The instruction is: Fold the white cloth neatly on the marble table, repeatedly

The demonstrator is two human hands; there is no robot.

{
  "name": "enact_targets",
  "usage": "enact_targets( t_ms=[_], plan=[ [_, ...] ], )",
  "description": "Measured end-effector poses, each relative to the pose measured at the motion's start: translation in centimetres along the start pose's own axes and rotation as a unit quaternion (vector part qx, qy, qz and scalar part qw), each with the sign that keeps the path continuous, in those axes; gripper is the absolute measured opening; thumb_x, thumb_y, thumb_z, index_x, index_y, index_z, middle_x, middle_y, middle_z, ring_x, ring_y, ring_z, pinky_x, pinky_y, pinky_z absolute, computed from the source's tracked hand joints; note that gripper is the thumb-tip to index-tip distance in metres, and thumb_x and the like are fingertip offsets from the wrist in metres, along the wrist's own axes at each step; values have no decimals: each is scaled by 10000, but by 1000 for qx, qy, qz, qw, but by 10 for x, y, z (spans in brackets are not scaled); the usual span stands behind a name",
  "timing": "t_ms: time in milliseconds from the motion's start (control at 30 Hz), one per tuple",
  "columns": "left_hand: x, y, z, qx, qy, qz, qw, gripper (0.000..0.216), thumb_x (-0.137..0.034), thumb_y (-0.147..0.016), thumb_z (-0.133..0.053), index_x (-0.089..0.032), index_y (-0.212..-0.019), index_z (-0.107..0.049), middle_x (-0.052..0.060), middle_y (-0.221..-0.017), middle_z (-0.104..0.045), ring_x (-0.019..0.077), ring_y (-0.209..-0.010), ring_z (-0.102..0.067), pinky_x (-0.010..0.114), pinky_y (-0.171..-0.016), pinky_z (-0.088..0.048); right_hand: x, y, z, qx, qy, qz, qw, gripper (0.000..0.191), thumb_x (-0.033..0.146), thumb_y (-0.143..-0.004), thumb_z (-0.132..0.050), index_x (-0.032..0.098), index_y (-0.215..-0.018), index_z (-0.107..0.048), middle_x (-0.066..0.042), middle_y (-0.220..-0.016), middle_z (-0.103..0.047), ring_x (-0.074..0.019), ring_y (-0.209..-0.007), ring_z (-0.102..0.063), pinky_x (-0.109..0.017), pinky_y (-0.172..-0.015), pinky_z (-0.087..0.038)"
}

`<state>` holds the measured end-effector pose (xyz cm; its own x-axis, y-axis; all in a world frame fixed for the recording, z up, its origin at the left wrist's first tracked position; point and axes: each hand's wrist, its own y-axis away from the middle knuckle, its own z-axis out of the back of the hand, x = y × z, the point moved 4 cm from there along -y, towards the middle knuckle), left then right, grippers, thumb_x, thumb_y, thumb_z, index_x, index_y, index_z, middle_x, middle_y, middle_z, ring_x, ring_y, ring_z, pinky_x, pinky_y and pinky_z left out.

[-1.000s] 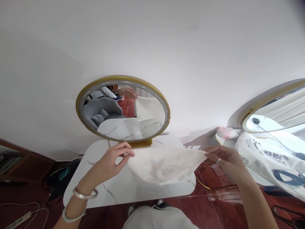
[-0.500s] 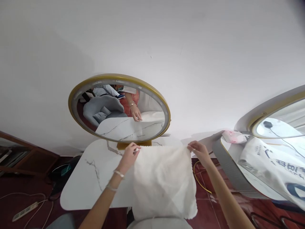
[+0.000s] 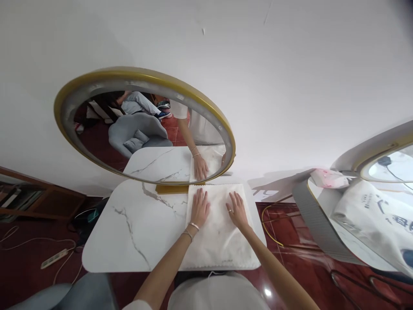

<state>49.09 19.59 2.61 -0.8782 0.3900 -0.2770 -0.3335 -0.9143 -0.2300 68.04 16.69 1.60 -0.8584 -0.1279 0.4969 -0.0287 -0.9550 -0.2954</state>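
Observation:
A white cloth [image 3: 222, 245] with scalloped edges lies spread on the right part of the marble-patterned table [image 3: 119, 241]. Some faint stains mark it. My left hand [image 3: 200, 209], with bracelets at the wrist, rests flat on the cloth's upper left, fingers extended. On the upper right of the cloth lies my right hand [image 3: 237, 211], fingers apart and a ring on one of them. Neither hand grips anything. Behind the cloth, the gold-rimmed oval mirror [image 3: 145, 75] stands on a gold base [image 3: 172, 188] and reflects an arm and part of the cloth.
At right, a second table [image 3: 318, 211] holds a pink-and-white packet [image 3: 329, 177] and a printed white cloth [image 3: 364, 206] before another mirror [image 3: 374, 159]. A power strip [image 3: 54, 258] with cords lies on the floor at left. A grey chair [image 3: 216, 295] is at the front edge.
The cloth, held up by its top corners before, now lies on the table. Both hands have let go of the corners, moved inward and flattened on it. The view has shifted.

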Motion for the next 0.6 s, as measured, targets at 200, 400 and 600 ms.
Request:
enact_targets(
  t_ms=[200, 400, 600],
  plan=[
    [1, -34, -1, 17, -37, 11, 999, 554, -306, -939, -348, -107, -1452, -281, 145, -1538, -263, 251, -1444, -171, 460, -1160, -222, 10, -38, -24, 84, 121, -7, 989, 512, 390, -961, -340, 218, -1443, -355, -139, -1532, -246, -330, -1428, -138, -588, -1112, -165],
    [0, -70, -4, 38, -50, 59, 996, 525, -358, -934, -365, -92, -1384, -407, 170, -1424, -448, 295, -1323, -397, 453, -1118, -274, 1, -68, -31, 82, 146, 5, 986, 523, 416, -957, -359, 278, -1460, -321, -125, -1557, -178, -343, -1434, -86, -615, -1104, -99],
    [5, -107, -14, 66, -61, 98, 991, 441, -333, -933, -341, -71, -1184, -591, 200, -1218, -610, 319, -1171, -535, 437, -985, -394, -5, -96, -29, 78, 139, 10, 987, 493, 385, -956, -354, 247, -1429, -383, -132, -1538, -232, -357, -1428, -96, -634, -1096, -96]
  ],
)
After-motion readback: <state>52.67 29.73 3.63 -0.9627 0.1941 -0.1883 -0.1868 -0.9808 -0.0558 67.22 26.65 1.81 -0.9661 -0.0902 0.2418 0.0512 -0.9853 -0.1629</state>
